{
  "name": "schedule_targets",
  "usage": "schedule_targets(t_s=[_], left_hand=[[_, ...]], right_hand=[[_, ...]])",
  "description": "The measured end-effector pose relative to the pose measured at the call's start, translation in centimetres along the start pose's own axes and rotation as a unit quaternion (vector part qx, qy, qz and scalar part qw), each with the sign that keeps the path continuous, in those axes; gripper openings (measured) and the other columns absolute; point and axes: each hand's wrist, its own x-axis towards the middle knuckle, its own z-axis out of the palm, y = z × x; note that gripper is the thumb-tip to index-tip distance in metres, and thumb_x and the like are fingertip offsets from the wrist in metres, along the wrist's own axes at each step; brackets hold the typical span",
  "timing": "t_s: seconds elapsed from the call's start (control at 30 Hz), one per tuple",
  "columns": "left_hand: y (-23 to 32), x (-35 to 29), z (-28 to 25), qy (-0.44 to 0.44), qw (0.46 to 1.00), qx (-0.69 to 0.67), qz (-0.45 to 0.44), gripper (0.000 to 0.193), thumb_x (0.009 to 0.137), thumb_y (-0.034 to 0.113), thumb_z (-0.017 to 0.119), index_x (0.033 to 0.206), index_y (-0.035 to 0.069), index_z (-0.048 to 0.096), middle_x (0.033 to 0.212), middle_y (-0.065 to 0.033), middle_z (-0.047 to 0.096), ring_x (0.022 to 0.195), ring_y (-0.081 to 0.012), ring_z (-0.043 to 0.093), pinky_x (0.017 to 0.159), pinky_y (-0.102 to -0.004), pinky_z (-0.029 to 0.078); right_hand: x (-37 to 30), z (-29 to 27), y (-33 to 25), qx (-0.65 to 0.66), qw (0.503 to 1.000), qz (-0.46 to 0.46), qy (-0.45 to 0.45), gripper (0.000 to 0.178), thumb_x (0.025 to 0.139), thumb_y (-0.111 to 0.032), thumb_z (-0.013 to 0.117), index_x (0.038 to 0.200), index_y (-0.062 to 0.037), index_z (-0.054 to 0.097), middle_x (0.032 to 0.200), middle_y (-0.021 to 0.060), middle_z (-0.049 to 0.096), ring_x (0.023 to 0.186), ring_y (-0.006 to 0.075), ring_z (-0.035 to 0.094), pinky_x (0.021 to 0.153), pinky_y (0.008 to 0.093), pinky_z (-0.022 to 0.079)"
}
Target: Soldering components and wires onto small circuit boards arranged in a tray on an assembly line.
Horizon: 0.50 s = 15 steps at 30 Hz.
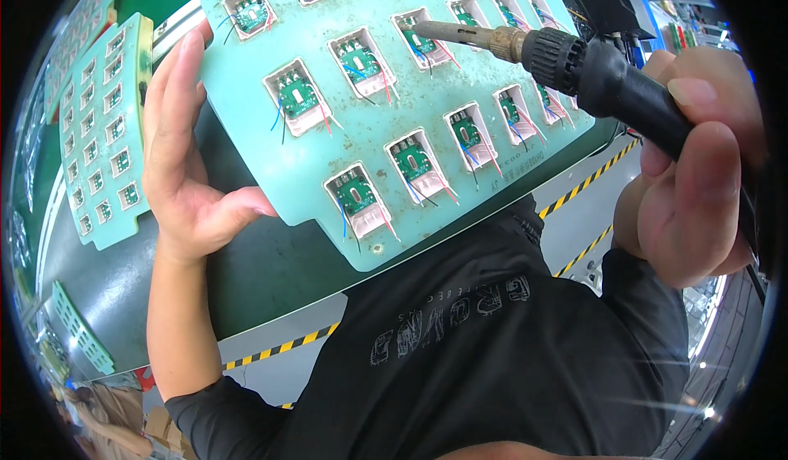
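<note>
In the right of the frame, the person's right hand (pixel 698 185) grips a black-handled soldering iron (pixel 566 62), its tip over a small green circuit board (pixel 414 40) at upper centre; contact is unclear. The left hand (pixel 185 177), thumb spread from fingers, holds the left edge of a pale green tray (pixel 238 70) across the upper middle. If either hand slips, the hot tip could scorch nearby loose wires (pixel 444 53).

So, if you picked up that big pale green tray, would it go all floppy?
Probably not: the tray looks like a stiff, flat slab beside the left hand. Tipping it might spill the circuit boards, which sit in open pockets. Their thin wires stick out, so they could snag.
</note>
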Motion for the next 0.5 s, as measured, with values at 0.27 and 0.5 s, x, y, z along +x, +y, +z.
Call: schedule_targets(t_s=[0.27,0.5], left_hand=[[0.2,-0.2,0.1,-0.009,1.0,-0.012,-0.02,0.106,0.06,0.059,0.073,0.132,-0.009,0.035,0.134,-0.0229,0.038,0.123,-0.0324,0.041,0.099,-0.0406,0.035],[0.4,-0.6,1.1,0.018,0.995,-0.08,-0.053,0.112,0.059,0.057,0.075,0.137,-0.008,0.026,0.137,-0.0218,0.034,0.127,-0.0322,0.036,0.101,-0.0424,0.035]], right_hand=[[0.4,0.9,0.8,0.007,1.0,-0.003,0.017,0.026,0.095,-0.018,0.039,0.086,0.0016,0.052,0.066,0.0065,0.044,0.048,0.0114,0.046,0.041,0.0209,0.033],[-3.5,-4.4,2.5,0.015,0.999,-0.001,0.032,0.026,0.096,-0.019,0.039,0.084,0.001,0.052,0.067,0.0062,0.044,0.048,0.0115,0.047,0.04,0.0205,0.033]])
